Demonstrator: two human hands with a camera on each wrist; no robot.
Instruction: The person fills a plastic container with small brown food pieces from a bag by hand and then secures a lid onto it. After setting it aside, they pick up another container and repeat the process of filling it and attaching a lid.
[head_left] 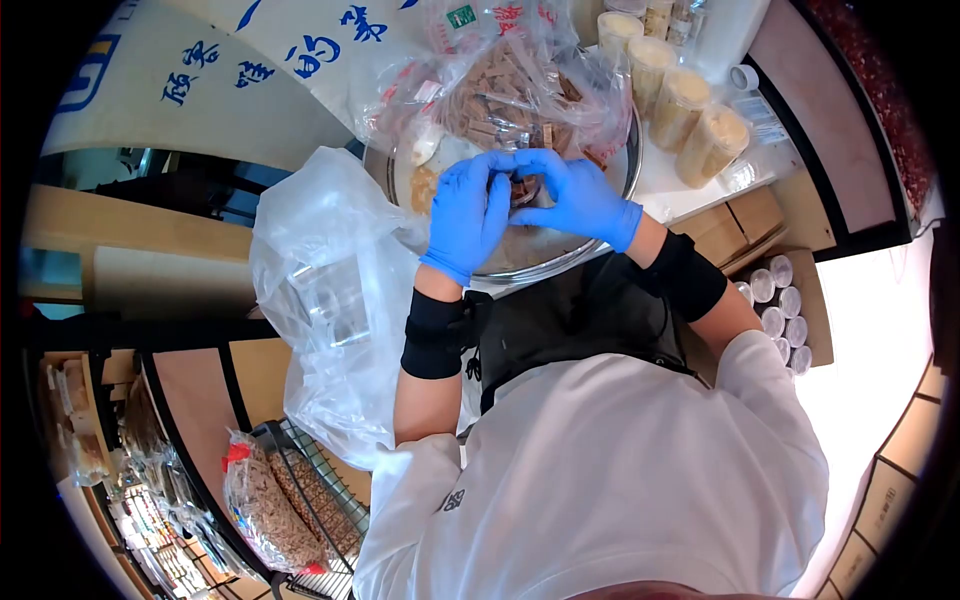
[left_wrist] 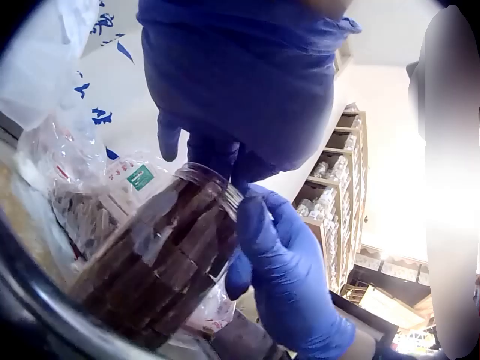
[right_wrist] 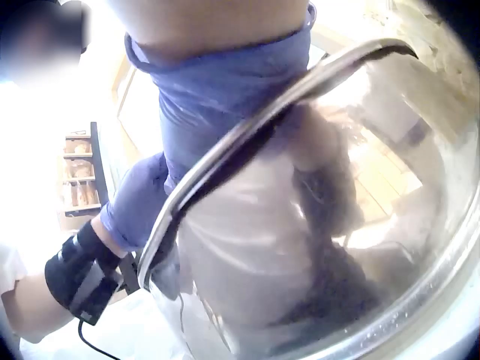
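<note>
A clear jar (left_wrist: 157, 259) packed with dark brown pieces leans in the left wrist view, its threaded mouth towards the hands. My right hand (head_left: 580, 203), in a blue glove, grips it by the neck, thumb on the near side. Thumb and fingers of my gloved left hand (head_left: 468, 218) curl about the jar's mouth, fingertips meeting the right ones in the head view. Both hands are over a large steel basin (head_left: 637, 165). In the right wrist view the basin's rim (right_wrist: 225, 150) hides the right fingers and the jar.
Plastic bags of brown pieces (head_left: 510, 95) lie in the basin's far part. Several filled jars (head_left: 713, 145) stand to its right. A big translucent bag (head_left: 330, 290) hangs at the left, and a carton of lidded containers (head_left: 785, 310) is at lower right.
</note>
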